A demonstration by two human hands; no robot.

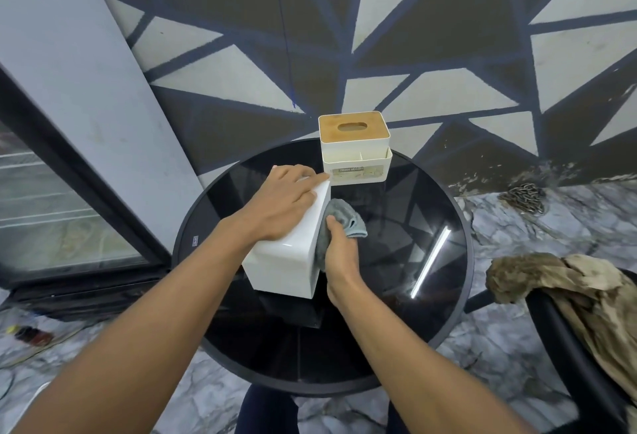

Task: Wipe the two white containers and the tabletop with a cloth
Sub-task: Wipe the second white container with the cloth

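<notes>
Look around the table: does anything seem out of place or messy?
On the table, nothing: the left hand steadies the white box while the right hand presses a grey cloth to its side. Beside it, a crumpled brown rag hangs over the chair, and a chain lies on the floor.

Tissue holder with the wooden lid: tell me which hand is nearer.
Left. The left hand lies on the plain white box, fingertips almost at the tissue holder; the right hand grips the grey cloth nearer the person.
</notes>
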